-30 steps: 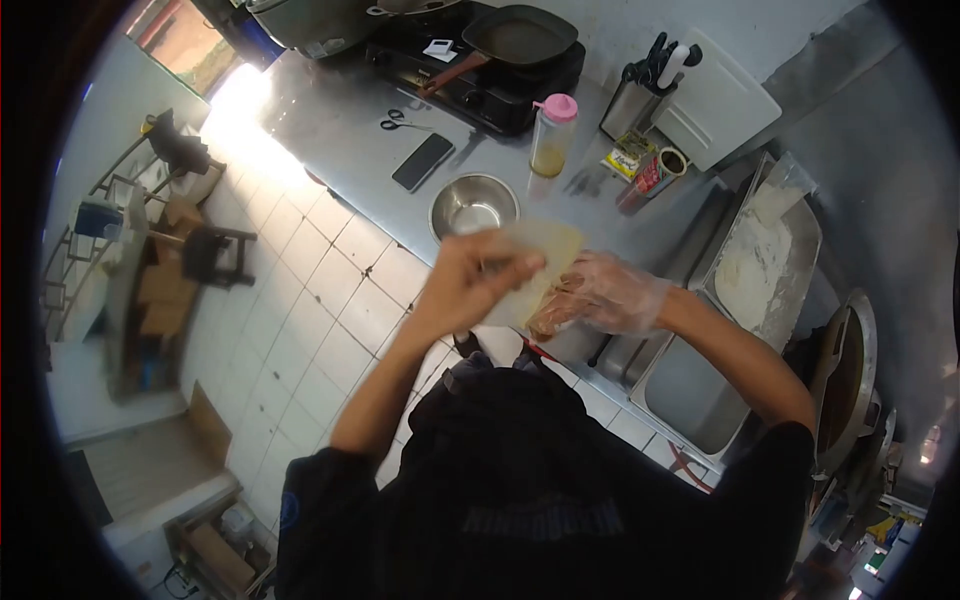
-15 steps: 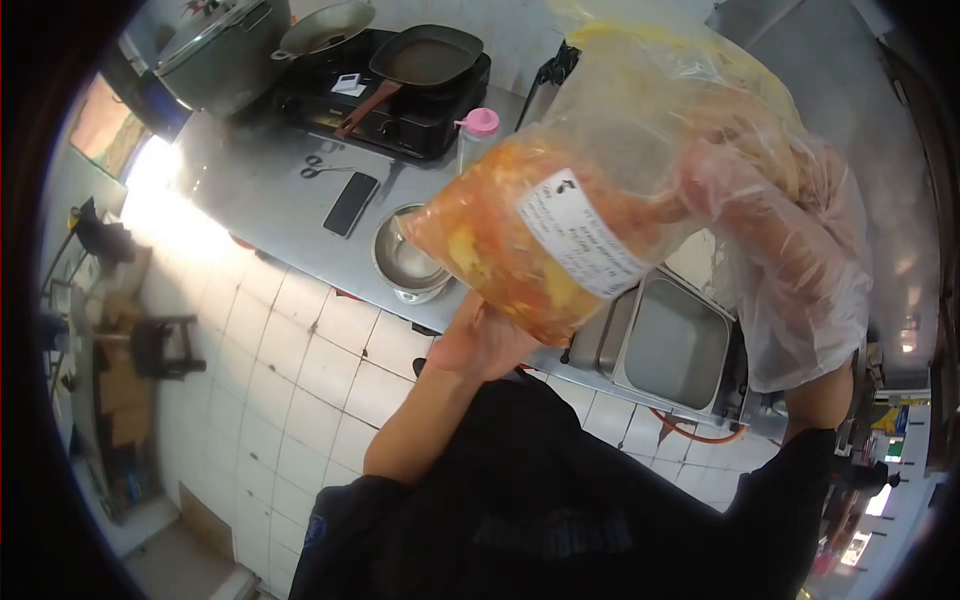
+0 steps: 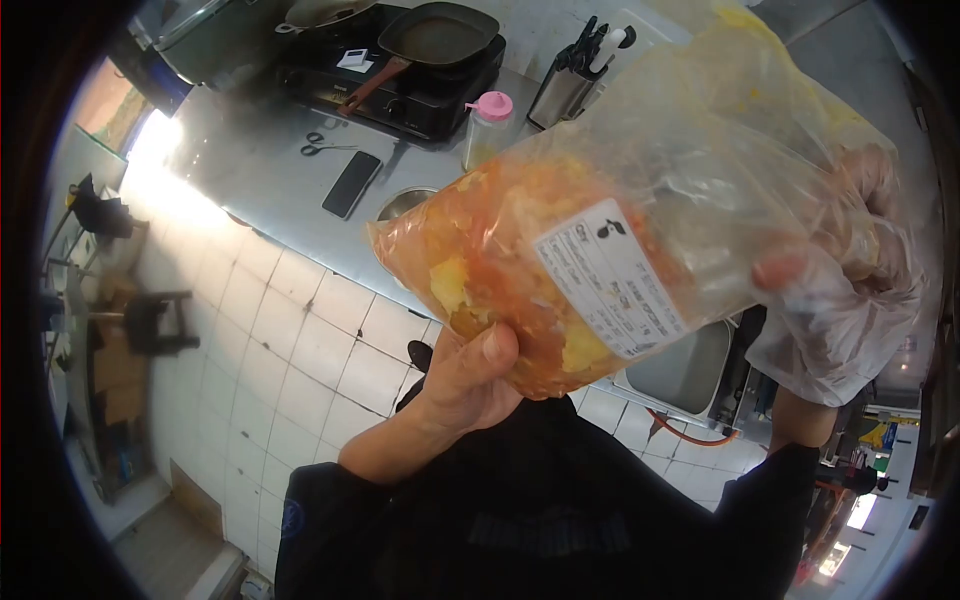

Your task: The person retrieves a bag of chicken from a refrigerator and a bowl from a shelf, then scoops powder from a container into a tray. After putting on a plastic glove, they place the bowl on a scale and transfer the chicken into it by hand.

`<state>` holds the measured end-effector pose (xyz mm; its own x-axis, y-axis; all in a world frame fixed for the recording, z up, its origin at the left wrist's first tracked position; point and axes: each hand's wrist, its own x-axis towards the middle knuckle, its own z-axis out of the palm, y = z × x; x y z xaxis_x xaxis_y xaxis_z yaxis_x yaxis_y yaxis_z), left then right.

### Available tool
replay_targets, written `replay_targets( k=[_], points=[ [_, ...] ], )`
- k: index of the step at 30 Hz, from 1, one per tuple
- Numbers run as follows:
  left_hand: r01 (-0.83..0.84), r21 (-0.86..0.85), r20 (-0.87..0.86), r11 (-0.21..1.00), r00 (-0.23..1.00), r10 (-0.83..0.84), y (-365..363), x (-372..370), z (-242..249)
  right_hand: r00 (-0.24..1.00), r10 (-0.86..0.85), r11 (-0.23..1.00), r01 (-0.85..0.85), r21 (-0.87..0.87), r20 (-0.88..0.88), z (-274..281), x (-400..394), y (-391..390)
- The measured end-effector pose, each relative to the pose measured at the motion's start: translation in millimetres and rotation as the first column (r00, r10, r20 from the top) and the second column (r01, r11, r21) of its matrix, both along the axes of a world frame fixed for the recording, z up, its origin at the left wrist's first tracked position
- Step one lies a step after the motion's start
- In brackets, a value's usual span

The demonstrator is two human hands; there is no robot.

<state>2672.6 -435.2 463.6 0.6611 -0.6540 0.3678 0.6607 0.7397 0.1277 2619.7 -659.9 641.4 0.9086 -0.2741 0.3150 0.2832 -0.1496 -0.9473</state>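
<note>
A clear plastic bag [image 3: 490,235] of orange and yellow food hangs tilted in front of me, its white printed label [image 3: 612,280] facing up. My left hand [image 3: 468,380] grips its lower edge, thumb on top and fingers underneath. On the right, my right hand [image 3: 850,240] is covered by a loose translucent plastic bag and closes on the upper end of the food bag. Yellow smears mark the plastic near the top.
On the metal counter [image 3: 260,180] are a phone [image 3: 352,185], scissors [image 3: 325,145], a pink-lidded bottle [image 3: 489,130], a metal bowl [image 3: 405,203] and a knife block [image 3: 560,98]. A square pan [image 3: 438,38] rests on the stove [image 3: 425,110]. A metal tray [image 3: 680,370] sits lower right.
The food bag is nearer and more stretched out, with its label turned. My left thumb has come over its edge. My right hand has moved right, and the knife block shows more.
</note>
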Motion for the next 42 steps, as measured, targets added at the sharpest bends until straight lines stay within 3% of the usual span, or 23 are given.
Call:
replay_targets(
  k=[15, 17, 18, 20, 24, 26, 27, 29, 30, 32, 33, 34, 35, 36, 38, 39, 40, 42],
  points=[
    [0.060, 0.068, -0.021, 0.996, 0.998, -0.058, -10, 13, 6, 0.996, -0.069, 0.993, 0.063, 0.102, 0.055, -11, 1, -42],
    [0.112, 0.118, -0.080, 0.987, 0.992, -0.103, -15, 18, -2, 0.979, 0.203, 0.967, -0.203, -0.154, -0.013, -9, 20, -32],
    [0.158, 0.156, -0.126, 0.975, 0.982, -0.139, -19, 24, -7, 0.978, 0.210, 0.965, -0.208, -0.161, -0.005, -12, 30, -38],
    [0.166, 0.190, -0.160, 0.968, 0.978, -0.136, -31, 34, -29, 0.891, 0.427, 0.810, -0.453, -0.373, -0.155, -29, 45, -51],
    [0.182, 0.330, -0.123, 0.926, 0.981, -0.149, -52, 54, -89, 0.810, 0.471, 0.749, -0.576, -0.327, -0.349, -70, 50, -70],
    [0.376, 0.278, -0.327, 0.884, 0.902, -0.280, -61, 56, -105, 0.882, 0.336, 0.462, -0.461, -0.758, -0.332, -93, 47, -66],
    [0.374, 0.276, -0.346, 0.886, 0.898, -0.271, -65, 55, -117, 0.872, 0.345, 0.462, -0.479, -0.746, -0.347, -104, 42, -65],
    [0.428, 0.289, -0.371, 0.856, 0.875, -0.313, -74, 52, -146, 0.809, 0.006, 0.369, -0.548, -0.751, -0.587, -130, 34, -63],
    [0.422, 0.292, -0.397, 0.858, 0.870, -0.292, -79, 45, -164, 0.794, 0.028, 0.371, -0.572, -0.731, -0.607, -147, 34, -68],
    [0.436, 0.403, -0.400, 0.805, 0.875, -0.273, -95, 33, -203, 0.773, 0.202, 0.549, -0.598, -0.584, -0.601, -186, 38, -98],
    [0.457, 0.430, -0.417, 0.779, 0.865, -0.277, -100, 25, -218, 0.622, 0.187, 0.759, -0.583, -0.290, -0.761, -200, 33, -112],
    [0.476, 0.456, -0.428, 0.752, 0.858, -0.284, -106, 20, -229, 0.436, 0.221, 0.895, -0.447, 0.004, -0.873, -217, 28, -124],
    [0.515, 0.409, -0.494, 0.753, 0.819, -0.291, -113, 17, -236, 0.598, 0.239, 0.934, -0.358, 0.012, -0.765, -251, 18, -130],
    [0.515, 0.398, -0.517, 0.759, 0.809, -0.278, -117, 18, -239, 0.574, 0.250, 0.929, -0.370, 0.025, -0.780, -251, 21, -124],
    [0.396, 0.544, -0.359, 0.740, 0.907, -0.221, -120, 21, -237, 0.192, 0.026, 0.984, -0.177, -0.009, -0.981, -242, 31, -111],
    [0.397, 0.580, -0.346, 0.711, 0.911, -0.227, -117, 26, -234, 0.168, 0.029, 0.982, -0.191, -0.003, -0.985, -254, 28, -117],
    [0.402, 0.572, -0.367, 0.715, 0.905, -0.215, -118, 25, -241, 0.223, 0.015, 0.993, -0.116, -0.011, -0.975, -270, 22, -127],
    [0.299, 0.602, -0.252, 0.740, 0.951, -0.179, -123, 24, -252, 0.267, 0.001, 0.998, -0.054, -0.014, -0.964, -282, 21, -134]
  ],
)
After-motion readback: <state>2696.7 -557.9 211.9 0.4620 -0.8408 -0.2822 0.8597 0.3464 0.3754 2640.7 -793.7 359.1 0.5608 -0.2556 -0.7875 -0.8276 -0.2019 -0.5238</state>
